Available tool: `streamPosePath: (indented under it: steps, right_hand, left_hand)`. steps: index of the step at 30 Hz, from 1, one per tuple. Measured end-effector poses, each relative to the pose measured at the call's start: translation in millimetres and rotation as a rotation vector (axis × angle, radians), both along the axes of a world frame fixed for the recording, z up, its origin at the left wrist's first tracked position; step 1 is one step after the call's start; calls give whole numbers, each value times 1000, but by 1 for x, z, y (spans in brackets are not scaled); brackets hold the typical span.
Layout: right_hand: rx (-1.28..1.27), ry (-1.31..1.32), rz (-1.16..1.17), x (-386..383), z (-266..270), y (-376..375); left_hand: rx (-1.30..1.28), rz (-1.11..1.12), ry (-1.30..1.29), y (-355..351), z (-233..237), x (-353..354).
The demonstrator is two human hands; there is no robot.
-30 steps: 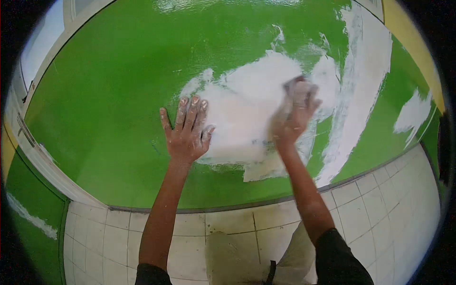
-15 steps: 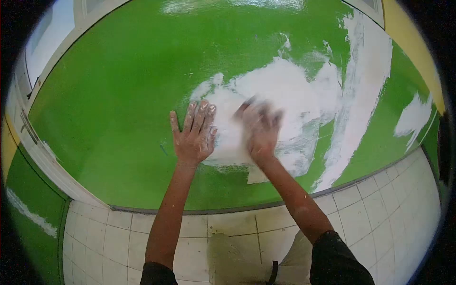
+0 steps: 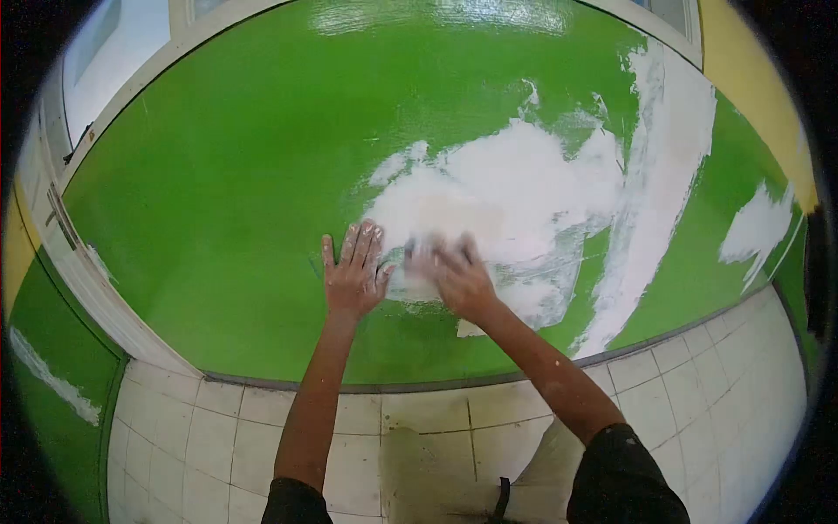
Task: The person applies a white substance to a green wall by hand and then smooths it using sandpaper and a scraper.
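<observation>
My left hand (image 3: 352, 272) lies flat against the green wall (image 3: 236, 201), fingers spread and dusted with white, at the left edge of a white filler patch (image 3: 524, 188). To its right, my right hand (image 3: 458, 278) is pressed to the lower part of that patch and smeared by motion. Its fingers are bent over something dark and thin near the thumb, too blurred to name. A beige, smoother-looking area (image 3: 461, 214) shows in the patch just above the right hand.
A broad white filler strip (image 3: 650, 183) runs down the wall on the right, with a smaller white patch (image 3: 758, 223) beyond it. White floor tiles (image 3: 340, 454) meet the wall's base. A pale door frame (image 3: 113, 297) stands at left, with window frames above.
My right hand has swept down and slightly left across the white patch. My left hand stays flat on the wall, a little lower in view, as the camera has tilted slightly up.
</observation>
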State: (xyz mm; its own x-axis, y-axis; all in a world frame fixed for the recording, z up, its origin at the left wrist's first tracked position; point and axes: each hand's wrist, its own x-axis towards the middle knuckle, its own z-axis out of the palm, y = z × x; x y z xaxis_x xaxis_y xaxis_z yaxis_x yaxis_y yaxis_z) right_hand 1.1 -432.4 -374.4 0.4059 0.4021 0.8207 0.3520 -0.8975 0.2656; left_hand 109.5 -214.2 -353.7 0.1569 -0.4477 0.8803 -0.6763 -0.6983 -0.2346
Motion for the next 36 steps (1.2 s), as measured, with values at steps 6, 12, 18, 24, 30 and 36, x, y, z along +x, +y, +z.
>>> streamPosePath:
  steps: [6, 12, 18, 24, 30, 36]
  right_hand:
    - [577, 9, -154, -16, 48, -77]
    - [124, -201, -189, 18, 44, 8]
    - [101, -358, -392, -26, 64, -70]
    - [262, -445, -155, 42, 66, 29]
    - [-59, -17, -540, -28, 81, -25]
    - [396, -572, -53, 16, 92, 4]
  left_hand:
    - [174, 104, 30, 30, -24, -2]
    - [128, 39, 8, 29, -26, -1]
    - [228, 42, 263, 57, -27, -24]
    - [128, 105, 287, 37, -34, -36]
    - [214, 25, 313, 55, -36, -37]
    - [74, 72, 339, 33, -45, -48]
